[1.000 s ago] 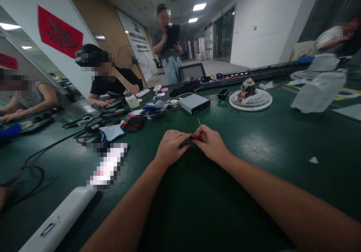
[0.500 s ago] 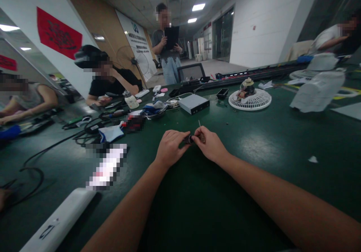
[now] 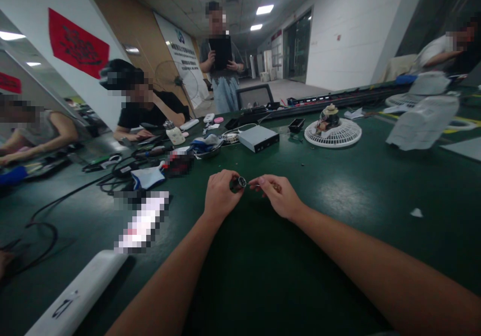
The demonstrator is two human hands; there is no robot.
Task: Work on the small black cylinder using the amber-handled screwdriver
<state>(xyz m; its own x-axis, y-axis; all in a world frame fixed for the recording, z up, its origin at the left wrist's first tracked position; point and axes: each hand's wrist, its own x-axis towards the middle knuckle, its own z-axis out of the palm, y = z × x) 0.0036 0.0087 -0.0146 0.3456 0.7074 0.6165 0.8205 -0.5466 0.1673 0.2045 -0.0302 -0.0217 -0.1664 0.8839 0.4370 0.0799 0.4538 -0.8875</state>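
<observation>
Your left hand [image 3: 220,194] grips a small dark metal-rimmed cylinder [image 3: 238,184], and your right hand [image 3: 280,197] pinches a thin pin [image 3: 253,182] (its tip almost at the rim), both in front of the grey metal box [image 3: 258,138].

Small cylindrical part [image 3: 238,184] with dark body and bright metal rim, thin metal pin [image 3: 253,182] with a dull sheen, smooth semi-gloss green counter [image 3: 338,256], matt grey box [image 3: 258,139], white plastic fan grille [image 3: 332,136], crumpled white plastic sheet [image 3: 423,123], wood-veneer wall panel [image 3: 141,30]
</observation>
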